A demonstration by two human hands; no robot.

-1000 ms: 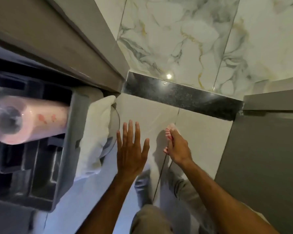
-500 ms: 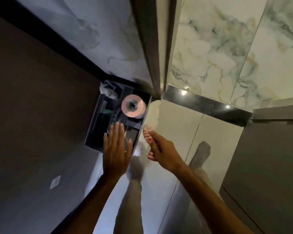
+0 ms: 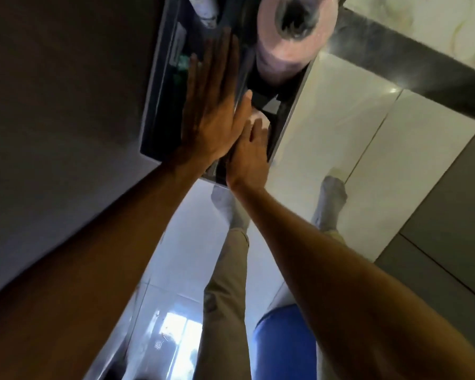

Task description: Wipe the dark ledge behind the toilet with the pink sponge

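My right hand [image 3: 248, 152] is shut on the pink sponge [image 3: 259, 119], of which only a pale pink edge shows past my fingertips. The hand and sponge are inside the right side of a dark storage caddy [image 3: 159, 105], just below a pink paper roll [image 3: 294, 37]. Beside it, my left hand [image 3: 214, 105] is open and flat over the caddy's middle, fingers together and pointing up the frame, holding nothing. A dark polished stone strip [image 3: 395, 58] runs along the foot of the marble wall at the top right, away from both hands.
White glossy floor tiles [image 3: 340, 133] lie right of the caddy. My feet in grey socks [image 3: 331, 196] stand below it. A blue rounded object [image 3: 283, 344] sits at the bottom. A grey panel [image 3: 450, 229] closes the right side and a dark wall [image 3: 52, 105] the left.
The view has swung left and come much closer to the caddy. Both hands moved over it, and my right hand went down into its right side with the sponge.
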